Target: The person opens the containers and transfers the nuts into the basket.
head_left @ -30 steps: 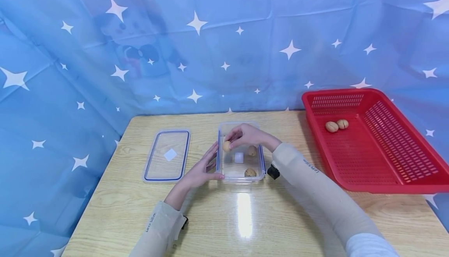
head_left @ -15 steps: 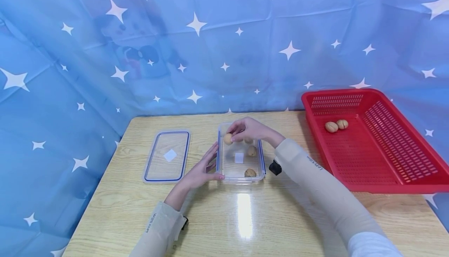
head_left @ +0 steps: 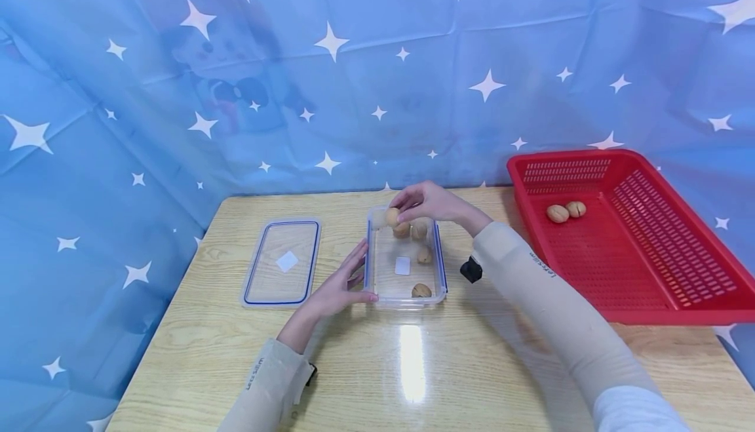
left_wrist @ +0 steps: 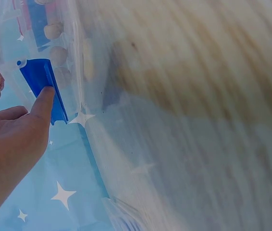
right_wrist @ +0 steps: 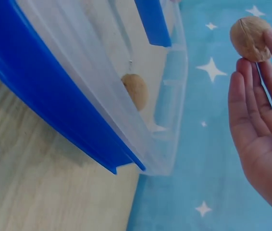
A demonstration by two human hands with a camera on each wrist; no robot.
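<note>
A clear plastic box (head_left: 383, 252) with blue latches stands on the table, its lid off. Several walnuts (head_left: 421, 290) lie inside, mostly along its right side and far end. My right hand (head_left: 430, 201) pinches another walnut (right_wrist: 250, 39) between thumb and fingertips, above the box's far end. That walnut overlaps one lying in the box in the head view. Against the left side of the box rests my left hand (head_left: 336, 291), fingers extended and thumb at the near corner. In the left wrist view a digit touches a blue latch (left_wrist: 42, 82).
Left of the box lies its clear lid (head_left: 280, 261) with a blue seal and a white label. A large red basket (head_left: 619, 274) on the right holds two walnuts (head_left: 557, 214). Behind the wooden table (head_left: 206, 353) hangs a blue star-patterned curtain (head_left: 377, 78).
My right hand has moved away from me and slightly right with the pinched walnut, uncovering walnuts at the box's far end. My left hand has stayed at the box.
</note>
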